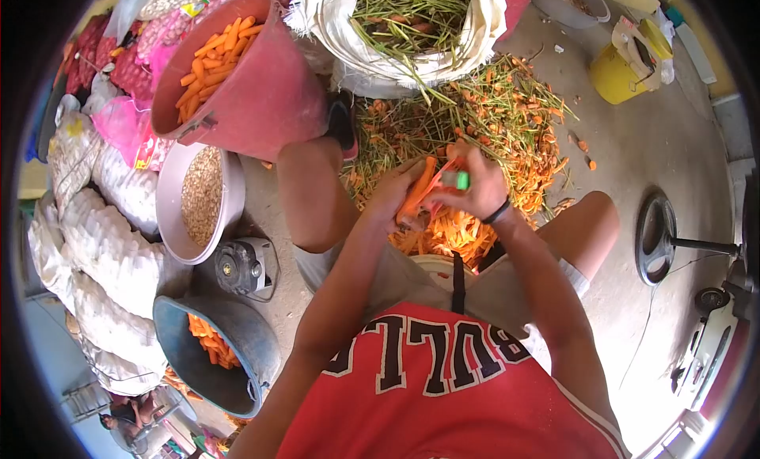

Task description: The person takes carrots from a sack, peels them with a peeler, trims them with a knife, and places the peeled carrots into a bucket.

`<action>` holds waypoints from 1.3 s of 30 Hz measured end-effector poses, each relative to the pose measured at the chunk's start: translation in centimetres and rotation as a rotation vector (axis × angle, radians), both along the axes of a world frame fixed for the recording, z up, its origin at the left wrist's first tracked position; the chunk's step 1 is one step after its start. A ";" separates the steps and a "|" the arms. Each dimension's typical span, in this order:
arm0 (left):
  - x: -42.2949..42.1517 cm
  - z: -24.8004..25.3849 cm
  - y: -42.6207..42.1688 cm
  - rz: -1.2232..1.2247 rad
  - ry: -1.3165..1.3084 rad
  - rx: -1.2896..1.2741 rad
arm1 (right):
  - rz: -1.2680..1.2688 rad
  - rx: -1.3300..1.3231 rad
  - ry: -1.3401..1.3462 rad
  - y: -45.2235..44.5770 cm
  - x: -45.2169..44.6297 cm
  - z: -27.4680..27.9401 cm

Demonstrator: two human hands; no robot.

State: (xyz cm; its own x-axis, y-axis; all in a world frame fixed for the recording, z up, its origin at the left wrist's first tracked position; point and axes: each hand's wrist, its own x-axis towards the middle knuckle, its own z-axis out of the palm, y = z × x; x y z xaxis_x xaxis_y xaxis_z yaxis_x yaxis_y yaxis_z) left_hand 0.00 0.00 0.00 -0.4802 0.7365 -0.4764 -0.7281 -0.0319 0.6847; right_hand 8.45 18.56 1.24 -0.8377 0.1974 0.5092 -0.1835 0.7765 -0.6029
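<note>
My left hand (396,194) is closed around an orange carrot (425,180), held slanted above my lap. Just to its right, my right hand (479,186) has its fingers wrapped round a small tool with a green part (462,180), close against the carrot. The tool's working end is too small to make out. Below both hands lies a heap of orange peelings (455,236) between my legs. Carrot ends and green stalks (507,111) are spread over the floor beyond them.
A red bucket of carrots (297,95) stands front left, near a white sack of stalks (336,32). At left are a pale basin (166,194), a blue bucket (178,352) and white sacks (119,245). A yellow bucket (613,79) and a round stand base (655,236) are right.
</note>
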 end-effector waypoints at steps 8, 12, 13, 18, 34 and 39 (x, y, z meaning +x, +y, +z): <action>0.1 2.5 -0.7 0.041 -0.046 -0.015 | -0.222 -0.246 -0.128 0.8 -0.8 -0.5; 0.6 1.0 -1.2 -0.013 -0.005 -0.060 | -0.096 -0.055 -0.051 0.5 -0.8 -0.6; 1.1 0.9 -1.3 -0.010 -0.001 -0.097 | -0.239 -0.089 -0.161 2.6 -1.3 -1.2; 0.0 1.0 -0.6 0.128 -0.010 -0.053 | -0.398 -0.193 -0.319 4.3 -0.9 -2.6; -1.8 0.3 0.9 0.521 0.203 0.218 | -0.091 -0.600 -0.536 -0.9 3.1 -0.1; -1.3 -0.9 -0.4 0.532 0.094 0.315 | -0.154 -0.840 -0.430 -4.8 2.8 -1.8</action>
State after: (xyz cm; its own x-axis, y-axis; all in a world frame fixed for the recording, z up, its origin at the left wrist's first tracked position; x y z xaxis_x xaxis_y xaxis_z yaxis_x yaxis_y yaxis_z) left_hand -1.31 -0.37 -0.88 -0.8490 0.4833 -0.2136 -0.4944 -0.5840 0.6438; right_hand 11.29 13.79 -0.60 -0.8545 0.4818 -0.1944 0.2518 0.0567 -0.9661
